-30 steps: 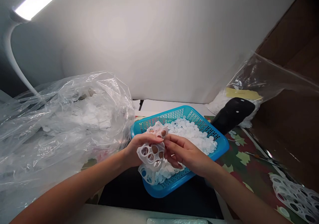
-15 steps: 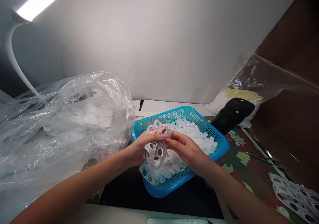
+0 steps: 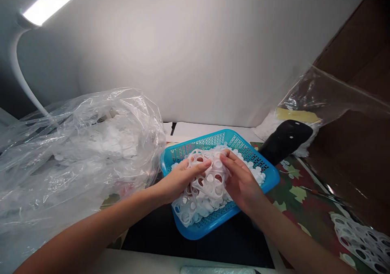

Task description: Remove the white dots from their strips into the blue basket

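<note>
The left hand (image 3: 179, 180) and right hand (image 3: 242, 182) grasp with their fingers (image 3: 201, 166) a white holed plastic sheet (image 3: 204, 188), pressed on white discs (image 3: 210, 203) in a blue mesh basket (image 3: 195, 234); the yellow label (image 3: 294, 115) shows no readable writing.

A crumpled white plastic lattice (image 3: 202, 186) punched with round holes lies over loose white discs (image 3: 258, 175) heaped inside the blue mesh basket (image 3: 213, 138).
</note>
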Demonstrator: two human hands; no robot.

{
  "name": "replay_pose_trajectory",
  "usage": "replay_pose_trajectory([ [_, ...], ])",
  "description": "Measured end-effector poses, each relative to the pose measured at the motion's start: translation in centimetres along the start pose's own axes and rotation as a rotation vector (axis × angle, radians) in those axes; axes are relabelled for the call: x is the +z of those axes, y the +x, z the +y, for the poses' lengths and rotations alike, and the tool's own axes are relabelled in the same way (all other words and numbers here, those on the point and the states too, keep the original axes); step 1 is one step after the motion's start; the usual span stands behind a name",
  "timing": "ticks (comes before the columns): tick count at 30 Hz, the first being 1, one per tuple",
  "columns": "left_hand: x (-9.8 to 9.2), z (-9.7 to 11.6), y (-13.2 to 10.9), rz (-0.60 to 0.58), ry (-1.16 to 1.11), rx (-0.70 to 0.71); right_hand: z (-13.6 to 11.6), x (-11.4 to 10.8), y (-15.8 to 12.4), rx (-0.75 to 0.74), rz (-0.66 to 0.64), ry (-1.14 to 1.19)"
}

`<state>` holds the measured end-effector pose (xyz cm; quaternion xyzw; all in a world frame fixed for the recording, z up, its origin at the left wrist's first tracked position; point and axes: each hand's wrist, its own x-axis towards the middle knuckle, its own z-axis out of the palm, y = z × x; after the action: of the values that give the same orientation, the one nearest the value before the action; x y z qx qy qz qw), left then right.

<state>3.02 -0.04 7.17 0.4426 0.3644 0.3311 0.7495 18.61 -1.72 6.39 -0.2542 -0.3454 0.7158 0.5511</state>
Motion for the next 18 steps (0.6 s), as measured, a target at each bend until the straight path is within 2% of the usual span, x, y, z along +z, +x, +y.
replay_pose_trajectory([
  [4, 0.2, 0.2, 0.0, -0.068, -0.055, -0.096, 0.0, 0.1, 0.0, 0.011, -0.008, -0.021],
  [9, 0.0, 0.0, -0.1, -0.073, 0.008, -0.075, 0.1, 0.1, 0.2, 0.074, 0.012, -0.106],
  [11, -0.2, -0.1, -0.1, -0.052, 0.030, -0.068, 0.4, 0.0, 0.3, 0.017, 0.061, -0.208],
  [15, -0.1, -0.2, -0.1, 0.000, 0.002, -0.044, 0.9, -0.1, 0.2, -0.242, 0.214, -0.479],
  [18, 0.1, 0.0, -0.1, 0.037, -0.030, -0.029, 1.1, 0.0, -0.1, -0.271, 0.215, -0.550],
])
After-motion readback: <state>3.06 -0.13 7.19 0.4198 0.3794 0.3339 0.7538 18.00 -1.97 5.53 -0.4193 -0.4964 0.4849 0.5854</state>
